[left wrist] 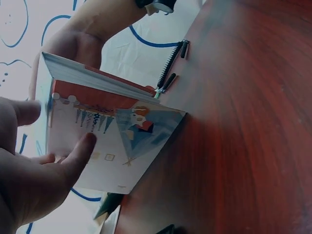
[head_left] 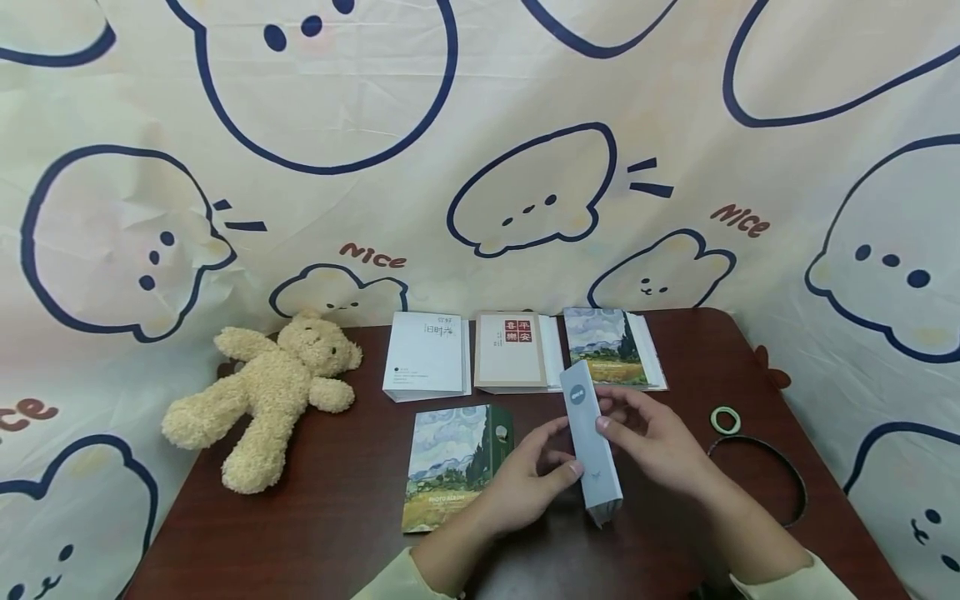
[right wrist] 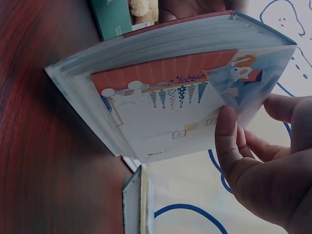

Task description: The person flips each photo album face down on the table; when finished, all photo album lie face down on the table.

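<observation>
**Where the hold is light, the album (head_left: 589,437) may slip**

Because the left hand (head_left: 534,479) and the right hand (head_left: 660,437) grip the album only by fingers and thumbs, one from each side, I judge slipping the first risk: a thumb eased off early could let it tip toward the looser side. I see no band or clasp around the pages (right wrist: 146,53); should the covers (left wrist: 107,175) part, the leaves could fan. Seen from the head, its far end overlaps the near edge of the landscape album (head_left: 603,342); a forward push might nudge that neighbour. A low sweep of the left hand could likewise drag the green-edged album (head_left: 446,467) beside it.

Position: the album stands between the hands, right of the green-edged album; whether its lower edge bears on the worktop (head_left: 337,500) I cannot tell.

Orientation: the spine (head_left: 600,479) faces up toward my head camera, the opening edge down. The long axis runs away from the person, the near end set slightly right of the far end, which carries a dark oval label (head_left: 577,394).
</observation>
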`<state>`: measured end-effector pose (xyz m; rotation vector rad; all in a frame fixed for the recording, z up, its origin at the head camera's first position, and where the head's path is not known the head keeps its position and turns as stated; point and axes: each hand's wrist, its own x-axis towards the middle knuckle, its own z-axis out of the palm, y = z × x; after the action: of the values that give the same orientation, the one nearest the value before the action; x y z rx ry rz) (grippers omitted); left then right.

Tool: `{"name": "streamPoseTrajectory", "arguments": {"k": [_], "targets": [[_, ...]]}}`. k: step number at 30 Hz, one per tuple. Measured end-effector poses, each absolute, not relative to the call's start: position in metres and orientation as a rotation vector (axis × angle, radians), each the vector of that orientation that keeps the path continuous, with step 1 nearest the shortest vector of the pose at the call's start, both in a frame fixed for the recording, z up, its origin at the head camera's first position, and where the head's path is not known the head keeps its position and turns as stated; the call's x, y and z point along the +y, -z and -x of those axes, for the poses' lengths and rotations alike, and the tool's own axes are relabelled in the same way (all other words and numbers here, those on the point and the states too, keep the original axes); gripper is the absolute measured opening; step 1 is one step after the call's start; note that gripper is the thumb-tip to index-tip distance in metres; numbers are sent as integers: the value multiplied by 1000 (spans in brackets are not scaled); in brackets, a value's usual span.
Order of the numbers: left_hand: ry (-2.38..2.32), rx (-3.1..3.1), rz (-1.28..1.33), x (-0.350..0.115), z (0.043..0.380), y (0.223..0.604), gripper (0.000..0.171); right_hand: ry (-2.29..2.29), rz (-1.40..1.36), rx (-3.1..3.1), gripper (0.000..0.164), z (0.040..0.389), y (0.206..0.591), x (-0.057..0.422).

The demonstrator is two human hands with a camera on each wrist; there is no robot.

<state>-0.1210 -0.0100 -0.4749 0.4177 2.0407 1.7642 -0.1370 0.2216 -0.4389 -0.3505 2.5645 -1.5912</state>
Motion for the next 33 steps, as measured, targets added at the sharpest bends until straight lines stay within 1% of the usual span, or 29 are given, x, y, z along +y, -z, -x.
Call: {"name": "streamPoseTrajectory", "arguments": {"k": [4,9,16,19,28,33], "targets": [[-1715,2049,-451,-9,119,477,56,1570,343,2605,50,135,436,225],[-1701,2052,-475,-7,117,479,52,1554,363,2636,49,135,434,231],[-1665,2029,-500,-2,115,484,53,1524,371,2674,35,133,437,241],[-1638,2012,-516,-1,114,487,54,1529,359,2670,31,133,438,244],[-1619,1994,-572,-1,112,493,52,1564,296,2622,35,131,440,249],[-1604,2002,-595,-2,113,493,52,1546,269,2644,34,131,443,251]]}}
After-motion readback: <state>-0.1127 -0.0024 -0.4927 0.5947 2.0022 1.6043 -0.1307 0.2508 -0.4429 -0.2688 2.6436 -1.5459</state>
